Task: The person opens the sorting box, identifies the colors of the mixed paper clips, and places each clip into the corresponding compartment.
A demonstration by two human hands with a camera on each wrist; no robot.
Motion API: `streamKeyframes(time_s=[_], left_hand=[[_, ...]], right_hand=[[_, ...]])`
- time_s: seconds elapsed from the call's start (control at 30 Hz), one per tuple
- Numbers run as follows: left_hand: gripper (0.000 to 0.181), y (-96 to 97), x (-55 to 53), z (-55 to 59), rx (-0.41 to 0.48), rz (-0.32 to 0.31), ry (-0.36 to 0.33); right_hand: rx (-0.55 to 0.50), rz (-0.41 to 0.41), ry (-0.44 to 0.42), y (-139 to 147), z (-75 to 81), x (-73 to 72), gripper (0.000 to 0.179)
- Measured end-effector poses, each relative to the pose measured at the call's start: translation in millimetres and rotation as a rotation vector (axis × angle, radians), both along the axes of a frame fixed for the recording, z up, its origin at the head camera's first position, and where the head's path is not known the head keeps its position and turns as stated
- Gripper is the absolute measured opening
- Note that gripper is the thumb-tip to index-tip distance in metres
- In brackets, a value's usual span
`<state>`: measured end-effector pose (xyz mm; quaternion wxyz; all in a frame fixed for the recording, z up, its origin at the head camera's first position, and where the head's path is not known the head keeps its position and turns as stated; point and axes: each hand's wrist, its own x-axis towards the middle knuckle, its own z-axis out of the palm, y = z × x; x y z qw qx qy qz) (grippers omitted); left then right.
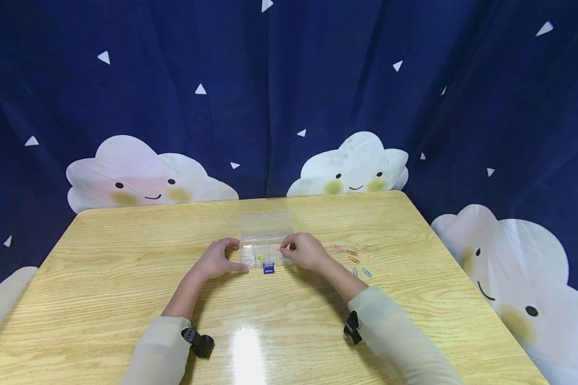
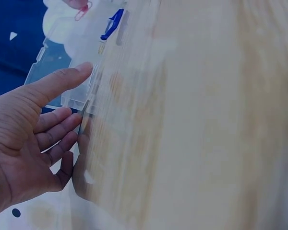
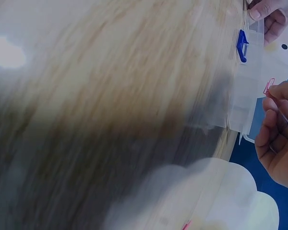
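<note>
A clear plastic box (image 1: 281,262) stands on the table with its lid (image 1: 266,225) raised at the back and a blue latch (image 1: 268,269) in front. My left hand (image 1: 218,260) grips the box's left end, thumb at the front corner and fingers by the rear one. Over the right part of the box, my right hand (image 1: 305,251) pinches a pink paper clip (image 3: 269,86) between thumb and forefinger. White paper clips (image 1: 248,260) lie in the left compartment, and yellow paper clips (image 1: 260,258) lie beside them.
Right of the box, red paper clips (image 1: 352,253) are scattered on the wooden table (image 1: 125,278), with blue paper clips (image 1: 367,272) nearer the front. A dark blue curtain (image 1: 250,107) with white clouds hangs behind the table and along its right side.
</note>
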<state>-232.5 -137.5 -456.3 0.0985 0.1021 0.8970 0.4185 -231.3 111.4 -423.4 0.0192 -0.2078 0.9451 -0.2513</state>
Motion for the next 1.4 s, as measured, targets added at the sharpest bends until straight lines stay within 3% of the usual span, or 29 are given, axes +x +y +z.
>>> streamKeyframes(time_s=[1.4], left_hand=[[0.078,-0.4,-1.2,-1.7,-0.001,-0.003,-0.002]], right_hand=[[0.046,0.033,-0.026,-8.1,-5.3,-3.6,0.012]])
